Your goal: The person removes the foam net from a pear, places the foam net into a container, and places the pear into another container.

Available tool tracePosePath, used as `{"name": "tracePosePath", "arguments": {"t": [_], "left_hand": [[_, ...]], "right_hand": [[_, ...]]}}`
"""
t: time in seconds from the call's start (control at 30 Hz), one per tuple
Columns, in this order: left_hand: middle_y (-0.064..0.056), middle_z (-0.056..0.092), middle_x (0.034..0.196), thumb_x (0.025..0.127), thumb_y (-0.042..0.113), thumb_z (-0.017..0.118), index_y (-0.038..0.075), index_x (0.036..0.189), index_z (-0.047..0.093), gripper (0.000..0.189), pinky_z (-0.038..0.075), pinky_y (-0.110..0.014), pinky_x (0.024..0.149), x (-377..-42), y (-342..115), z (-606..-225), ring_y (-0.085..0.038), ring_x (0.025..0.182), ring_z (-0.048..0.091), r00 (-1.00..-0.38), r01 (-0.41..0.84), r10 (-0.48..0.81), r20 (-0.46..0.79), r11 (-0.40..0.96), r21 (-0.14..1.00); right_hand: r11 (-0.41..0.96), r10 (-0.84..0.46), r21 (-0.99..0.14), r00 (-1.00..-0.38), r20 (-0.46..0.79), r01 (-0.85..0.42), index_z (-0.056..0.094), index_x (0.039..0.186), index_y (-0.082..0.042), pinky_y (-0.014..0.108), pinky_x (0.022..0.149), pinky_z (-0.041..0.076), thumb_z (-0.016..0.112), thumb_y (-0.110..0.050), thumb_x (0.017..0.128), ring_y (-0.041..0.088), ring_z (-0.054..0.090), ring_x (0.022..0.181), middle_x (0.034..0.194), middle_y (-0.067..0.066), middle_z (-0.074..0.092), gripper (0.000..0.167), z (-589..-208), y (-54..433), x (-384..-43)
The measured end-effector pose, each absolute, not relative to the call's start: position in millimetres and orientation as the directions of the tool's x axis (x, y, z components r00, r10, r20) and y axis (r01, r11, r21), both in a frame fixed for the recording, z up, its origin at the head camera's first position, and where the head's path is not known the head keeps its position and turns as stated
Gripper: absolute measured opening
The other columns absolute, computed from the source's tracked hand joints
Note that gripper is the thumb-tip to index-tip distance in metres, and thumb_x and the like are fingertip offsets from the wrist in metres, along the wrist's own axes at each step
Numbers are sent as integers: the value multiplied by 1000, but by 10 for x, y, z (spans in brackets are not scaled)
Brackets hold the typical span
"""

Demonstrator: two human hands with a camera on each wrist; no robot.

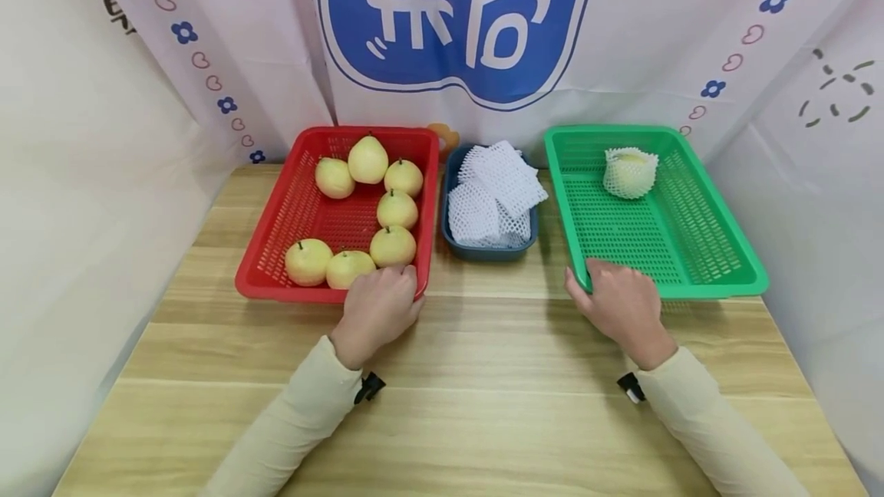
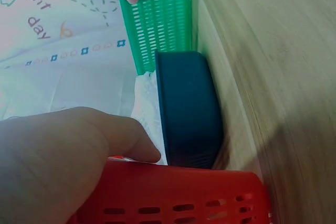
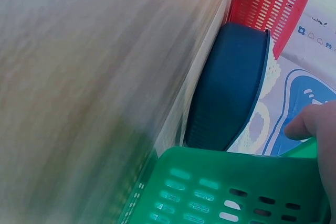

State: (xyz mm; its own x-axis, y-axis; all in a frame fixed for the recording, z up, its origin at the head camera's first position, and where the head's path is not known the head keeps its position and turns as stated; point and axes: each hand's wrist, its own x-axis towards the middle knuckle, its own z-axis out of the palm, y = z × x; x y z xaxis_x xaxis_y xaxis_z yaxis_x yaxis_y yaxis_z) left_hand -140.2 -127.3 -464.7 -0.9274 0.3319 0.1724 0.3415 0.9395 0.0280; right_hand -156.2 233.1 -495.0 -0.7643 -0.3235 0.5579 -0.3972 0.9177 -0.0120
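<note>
My left hand (image 1: 380, 305) grips the near right corner of the red basket (image 1: 276, 291), thumb over the rim in the left wrist view. Several pale yellow pears (image 1: 368, 159) lie inside that basket along its back, right and near sides. On the other side, my right hand (image 1: 621, 309) holds the near left corner of the green basket (image 1: 711, 288), its thumb at the rim. One pear in a white foam net (image 1: 630, 173) sits toward the back of the green basket. Some fingers of both hands are hidden behind the rims.
Between the baskets stands a small dark blue bin (image 1: 490, 253) heaped with white foam nets (image 1: 507, 179), some sticking out above its rim. All three containers are on a wood-grain table (image 1: 483, 405). A printed cloth (image 1: 456, 98) hangs right behind them.
</note>
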Motion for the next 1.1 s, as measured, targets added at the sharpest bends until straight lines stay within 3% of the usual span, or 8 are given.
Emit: {"name": "tracePosePath", "arguments": {"t": [0.13,0.27,0.37,0.43,0.5,0.57,0.83,1.1], "left_hand": [[-6,60,65,95,27,71,11,70,59,31,45,-46,44,-1412,-1258,-4650,-27,56,63,-940,313,307,148,950,16],[-5,56,58,95,27,69,14,63,55,37,42,-45,42,-1415,-1265,-4636,-26,52,58,-953,288,283,109,957,27],[-5,55,57,95,28,68,15,61,54,39,42,-45,42,-1420,-1270,-4630,-26,52,58,-956,280,276,98,959,29],[-5,55,57,95,28,68,15,61,54,39,43,-45,43,-1425,-1271,-4632,-26,52,58,-956,281,277,100,959,27],[-4,55,57,95,29,68,15,61,54,39,43,-46,43,-1431,-1265,-4633,-26,52,58,-955,284,280,99,958,31],[-4,55,57,95,30,68,16,61,54,40,43,-46,43,-1437,-1258,-4636,-26,52,57,-955,286,282,96,958,33],[-4,56,58,96,33,69,16,63,56,40,44,-46,44,-1440,-1264,-4632,-25,53,58,-954,288,286,88,957,22],[-5,57,59,97,35,68,15,64,57,40,44,-45,45,-1436,-1248,-4641,-26,54,59,-957,281,279,81,960,13]], "right_hand": [[912,-339,-44,-810,478,-408,40,64,-15,26,41,17,66,-35,97,12,25,42,56,-4,26,46,-4888,2347,-1537],[889,-388,-152,-887,250,-432,54,75,-11,30,44,32,68,-39,100,14,38,46,58,-3,34,41,-4699,2372,-1529],[850,-458,-264,-887,56,-456,68,97,2,40,61,54,66,-40,103,20,60,61,66,5,55,42,-4489,2420,-1566],[829,-497,-315,-867,-37,-462,68,117,11,50,83,60,64,-40,105,32,73,85,88,19,72,52,-4331,2468,-1605],[823,-513,-338,-853,-99,-456,62,133,15,58,98,57,62,-40,106,41,73,108,113,29,74,61,-4164,2526,-1652],[837,-503,-324,-854,-137,-441,56,142,15,61,104,53,60,-42,107,46,67,124,132,32,68,67,-3991,2594,-1710],[904,-403,-211,-905,-134,-371,51,148,11,66,107,48,59,-44,107,50,63,126,134,34,66,69,-3354,2816,-2045],[942,-334,-81,-934,-129,-325,44,147,18,69,107,45,57,-42,108,60,56,127,139,42,57,73,-3111,2990,-2454]]}}
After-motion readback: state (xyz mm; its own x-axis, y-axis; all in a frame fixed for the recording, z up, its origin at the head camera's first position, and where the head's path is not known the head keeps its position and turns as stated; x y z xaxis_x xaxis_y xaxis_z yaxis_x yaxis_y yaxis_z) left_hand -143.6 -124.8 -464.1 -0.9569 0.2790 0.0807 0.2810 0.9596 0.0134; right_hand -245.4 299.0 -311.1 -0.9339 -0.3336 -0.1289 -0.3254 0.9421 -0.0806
